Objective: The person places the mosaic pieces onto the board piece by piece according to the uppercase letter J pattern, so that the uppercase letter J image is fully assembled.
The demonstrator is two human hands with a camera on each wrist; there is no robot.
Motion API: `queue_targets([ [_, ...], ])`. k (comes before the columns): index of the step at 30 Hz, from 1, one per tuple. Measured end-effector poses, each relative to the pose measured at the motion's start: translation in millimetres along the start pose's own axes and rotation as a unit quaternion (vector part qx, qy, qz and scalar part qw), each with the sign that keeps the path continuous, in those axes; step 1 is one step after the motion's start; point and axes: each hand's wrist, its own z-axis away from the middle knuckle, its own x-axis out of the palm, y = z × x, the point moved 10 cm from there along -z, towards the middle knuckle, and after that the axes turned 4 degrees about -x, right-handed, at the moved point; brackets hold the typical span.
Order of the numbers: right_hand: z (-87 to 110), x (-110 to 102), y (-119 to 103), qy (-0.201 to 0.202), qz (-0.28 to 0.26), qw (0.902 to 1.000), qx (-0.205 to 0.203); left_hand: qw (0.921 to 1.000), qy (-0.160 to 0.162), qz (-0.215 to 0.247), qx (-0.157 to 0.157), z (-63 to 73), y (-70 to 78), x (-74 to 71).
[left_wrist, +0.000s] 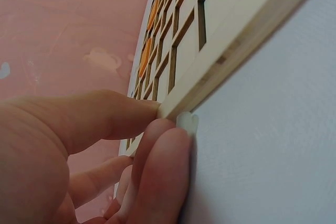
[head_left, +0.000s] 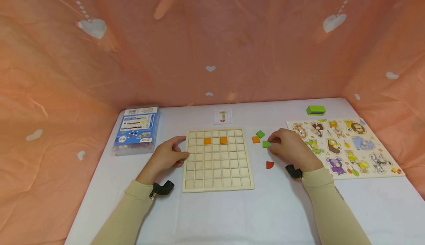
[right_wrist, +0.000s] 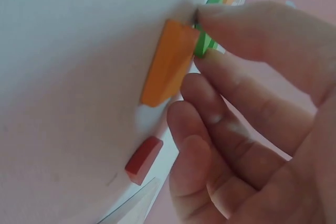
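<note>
Now the right hand (head_left: 290, 148) pinches a green square tile (head_left: 266, 144) beyond the red quarter-circle (head_left: 270, 165), right of the wooden grid board (head_left: 217, 164), whose left rim the left hand (head_left: 167, 154) grips.

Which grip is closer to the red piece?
Right. The right grip is just beyond the red piece, not touching it; the left grip is across the board, at its left edge.

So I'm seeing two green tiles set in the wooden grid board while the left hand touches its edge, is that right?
Not quite: the two tiles set in the wooden grid board are orange, as the head view shows. The left hand does touch its edge.
</note>
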Motion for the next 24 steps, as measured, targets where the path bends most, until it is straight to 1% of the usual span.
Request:
queue_targets([
  [2,-0.7,1.2,-2.0,0.001,0.0,1.0,-0.008,1.0,0.003,0.001,-0.005,1.0,-2.0,-0.6],
  [6,-1.8,0.1,-7.6,0.011,0.001,0.9997,-0.022,0.9999,0.009,0.006,-0.004,2.0,-2.7,-1.2],
  [10,-8.7,1.1,-21.5,0.024,-0.009,0.999,-0.038,0.9999,0.008,0.011,0.001,1.7,-1.1,0.0],
  [14,-26.8,12.4,-51.4,0.02,-0.014,0.9977,-0.063,0.9999,0.01,0.009,0.005,2.4,-0.8,-1.9],
  [17,-40.7,22.3,-75.7,0.012,-0.012,0.9972,-0.072,0.9999,0.009,0.008,0.01,3.4,0.9,-2.0],
  [20,-52.4,33.5,-95.4,0.0,-0.017,0.9963,-0.084,0.9998,0.011,0.004,0.014,3.8,3.8,-0.5],
  [24,-64.5,49.1,-117.1,-0.016,-0.012,0.9936,-0.111,0.9991,0.023,-0.026,0.023,6.0,7.5,1.2],
])
